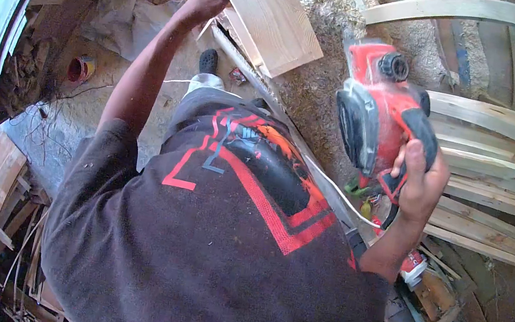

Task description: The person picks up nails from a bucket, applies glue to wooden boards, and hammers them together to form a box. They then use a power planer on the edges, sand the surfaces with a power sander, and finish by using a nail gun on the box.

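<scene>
left of the pale board (272, 20), a red tin (82, 69) sits on the floor. the left hand (208, 0) is at the board's upper-left corner, fingers hidden, so i cannot tell its grip. right of the board, a red-and-black power planer (381, 109) is in the right hand (419, 182), fingers curled round its handle. farther right of the board lie pale wooden strips (496, 169).

So the tee (188, 270) was faded dark, with red angular stripes (250, 190) and an orange-black print (275, 174); short sleeves (113, 156) stopped well back from the fingers (414, 155), plus pale pants (208, 80) and a dark shoe (208, 60).
</scene>
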Available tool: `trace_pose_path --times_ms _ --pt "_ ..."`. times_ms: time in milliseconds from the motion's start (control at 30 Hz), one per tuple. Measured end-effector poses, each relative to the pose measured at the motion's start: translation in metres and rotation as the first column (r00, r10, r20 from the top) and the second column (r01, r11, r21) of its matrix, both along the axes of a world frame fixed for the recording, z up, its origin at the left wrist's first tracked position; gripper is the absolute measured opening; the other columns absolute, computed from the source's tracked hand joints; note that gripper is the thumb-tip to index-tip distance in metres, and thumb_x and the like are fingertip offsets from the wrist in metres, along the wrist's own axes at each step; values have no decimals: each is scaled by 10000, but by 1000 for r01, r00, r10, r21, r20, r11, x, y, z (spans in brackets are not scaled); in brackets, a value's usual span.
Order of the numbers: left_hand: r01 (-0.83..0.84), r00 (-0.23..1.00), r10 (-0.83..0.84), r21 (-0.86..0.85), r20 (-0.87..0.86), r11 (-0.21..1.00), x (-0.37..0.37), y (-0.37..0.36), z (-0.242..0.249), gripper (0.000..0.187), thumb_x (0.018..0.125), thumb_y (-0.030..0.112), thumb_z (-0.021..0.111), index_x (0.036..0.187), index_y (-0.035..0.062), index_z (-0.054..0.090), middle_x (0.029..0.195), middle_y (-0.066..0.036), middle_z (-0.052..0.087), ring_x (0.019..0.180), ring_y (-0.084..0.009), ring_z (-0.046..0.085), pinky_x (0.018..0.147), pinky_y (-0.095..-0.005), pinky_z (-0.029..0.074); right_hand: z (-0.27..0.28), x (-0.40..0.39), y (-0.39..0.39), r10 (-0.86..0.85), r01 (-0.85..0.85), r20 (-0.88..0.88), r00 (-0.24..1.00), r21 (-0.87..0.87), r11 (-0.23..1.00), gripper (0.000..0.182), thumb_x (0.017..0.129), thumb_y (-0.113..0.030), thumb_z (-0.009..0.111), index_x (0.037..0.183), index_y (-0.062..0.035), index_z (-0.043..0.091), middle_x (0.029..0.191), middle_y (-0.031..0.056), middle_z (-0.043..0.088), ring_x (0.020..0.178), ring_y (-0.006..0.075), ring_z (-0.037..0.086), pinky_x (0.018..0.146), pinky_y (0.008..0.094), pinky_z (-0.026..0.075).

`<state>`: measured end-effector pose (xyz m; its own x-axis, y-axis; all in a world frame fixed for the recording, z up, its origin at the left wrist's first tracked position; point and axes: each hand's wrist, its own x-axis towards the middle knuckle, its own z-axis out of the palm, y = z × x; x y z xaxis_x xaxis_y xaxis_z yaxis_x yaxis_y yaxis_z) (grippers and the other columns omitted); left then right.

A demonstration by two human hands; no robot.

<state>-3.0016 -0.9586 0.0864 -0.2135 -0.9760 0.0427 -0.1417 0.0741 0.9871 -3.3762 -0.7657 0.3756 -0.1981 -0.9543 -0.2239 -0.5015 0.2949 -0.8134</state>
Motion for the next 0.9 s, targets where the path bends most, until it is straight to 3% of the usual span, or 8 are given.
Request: trace_pose_path --times_ms 67,200,300,533,700,800,833,900 --pt "18 999 -21 59 50 998 3 1 4 311 958 55 649 1267 27 670 1136 -37 728 1058 -157 660 937 -333 520 -12 -7 16 12 -13 17 1000 17 1000 414 958 -393 704 1018 14 659 705 12 592 568 82 560 532 269 500" --pt "78 969 -52 -98 242 992 11 -3 -3 274 971 65 641 1239 39 693 1134 -27 731 1055 -152 659 934 -333 520 -30 6 24 48 -48 14 999 42 998 427 955 -402 705 1035 16 667 691 20 613 571 111 613 544 291 512" --pt "45 998 -44 -39 33 998 5 1 7 260 975 75 643 1226 44 701 1132 -17 731 1049 -145 655 928 -331 520 -43 14 13 148 -146 -66 987 30 989 426 953 -400 703 1049 13 671 676 43 636 579 129 649 552 316 517" --pt "57 992 -43 -115 117 992 3 5 20 273 923 76 677 1189 12 685 1087 -65 741 1018 -161 656 902 -332 526 -41 42 -34 222 -215 -129 967 63 975 401 956 -376 706 1038 16 680 669 46 629 574 133 644 555 313 504" --pt "91 993 -80 -148 82 985 6 -2 -1 410 951 83 636 1359 71 600 1322 -110 657 1175 -228 630 1019 -340 481 -41 67 -71 245 -240 -111 963 54 969 417 950 -383 715 1039 24 682 676 50 630 580 129 643 558 316 514" --pt "94 994 -86 -133 66 987 4 -1 8 407 964 94 629 1369 79 597 1277 -114 680 1142 -233 648 996 -344 498 -40 81 -93 307 -305 -135 942 34 952 384 997 -356 655 1035 27 646 695 14 586 557 72 542 532 268 477" --pt "77 995 -65 -171 77 982 3 0 10 382 968 100 627 1349 79 606 1250 -112 688 1121 -232 655 979 -345 504 -38 86 -101 277 -276 -87 957 31 961 462 933 -411 730 1081 24 685 678 53 632 572 126 648 531 313 520" --pt "43 995 -20 -244 97 969 1 1 13 334 977 112 623 1310 79 623 1196 -108 705 1078 -230 668 944 -349 518 -37 96 -117 305 -304 -110 946 24 952 470 927 -415 735 1096 20 686 679 53 634 560 126 648 526 314 522"
